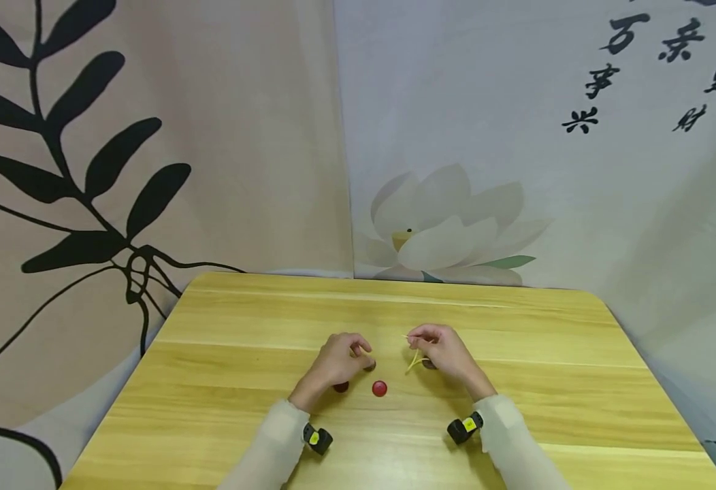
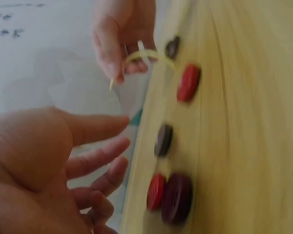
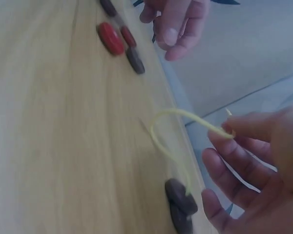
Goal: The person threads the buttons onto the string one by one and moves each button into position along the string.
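One yellow cord [image 3: 173, 111] sits pinched in my right hand [image 1: 444, 348], its lower end at the right-hand brown buttons [image 3: 181, 197]. My left hand [image 1: 339, 357] hovers empty, fingers [image 2: 97, 129] parted, left of the near red button [image 1: 379, 388]. A hard tug may drag the brown pair.

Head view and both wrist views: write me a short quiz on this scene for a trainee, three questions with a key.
1. Which of the two hands pinches the yellow cord?
2. True or false: the left hand holds nothing.
3. Multiple choice: in the head view, what colour is the fully visible disc between the forearms? A) green B) red C) white

Key:
1. The right hand.
2. True; the left wrist view shows nothing in its grasp.
3. B.
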The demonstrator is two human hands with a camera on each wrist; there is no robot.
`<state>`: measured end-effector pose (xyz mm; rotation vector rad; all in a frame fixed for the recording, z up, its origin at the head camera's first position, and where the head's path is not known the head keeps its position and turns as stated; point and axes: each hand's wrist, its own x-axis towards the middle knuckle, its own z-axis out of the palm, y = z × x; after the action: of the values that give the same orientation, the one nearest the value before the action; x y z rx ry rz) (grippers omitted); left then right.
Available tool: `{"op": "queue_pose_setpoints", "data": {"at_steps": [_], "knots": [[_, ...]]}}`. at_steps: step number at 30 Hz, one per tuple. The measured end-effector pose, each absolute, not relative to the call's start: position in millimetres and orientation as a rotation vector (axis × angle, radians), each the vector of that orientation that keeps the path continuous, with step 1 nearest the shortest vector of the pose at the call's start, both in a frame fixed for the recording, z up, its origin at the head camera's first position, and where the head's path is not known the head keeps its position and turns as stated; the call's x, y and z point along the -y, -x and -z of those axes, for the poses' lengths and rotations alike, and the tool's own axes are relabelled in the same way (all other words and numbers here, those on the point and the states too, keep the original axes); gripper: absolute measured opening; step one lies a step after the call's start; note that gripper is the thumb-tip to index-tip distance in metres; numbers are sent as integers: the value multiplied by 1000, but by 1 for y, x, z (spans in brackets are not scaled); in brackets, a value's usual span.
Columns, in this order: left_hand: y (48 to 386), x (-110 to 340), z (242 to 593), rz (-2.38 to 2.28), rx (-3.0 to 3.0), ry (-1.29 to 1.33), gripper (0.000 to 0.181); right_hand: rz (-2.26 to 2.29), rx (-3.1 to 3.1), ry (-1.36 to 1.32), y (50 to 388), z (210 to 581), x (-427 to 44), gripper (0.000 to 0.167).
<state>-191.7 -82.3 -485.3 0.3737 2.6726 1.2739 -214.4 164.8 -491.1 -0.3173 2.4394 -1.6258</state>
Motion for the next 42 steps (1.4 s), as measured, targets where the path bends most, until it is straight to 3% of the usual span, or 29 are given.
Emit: {"op": "queue_pose_setpoints", "data": {"at_steps": [12,42], "knots": [[223,98,499,-1045,-2574,-499,14,1509,-2460,388,233,502,-171,15],[226,98,496,-963,-2563,-496,14,1516,-2294,291,244,512,-187,15]]}}
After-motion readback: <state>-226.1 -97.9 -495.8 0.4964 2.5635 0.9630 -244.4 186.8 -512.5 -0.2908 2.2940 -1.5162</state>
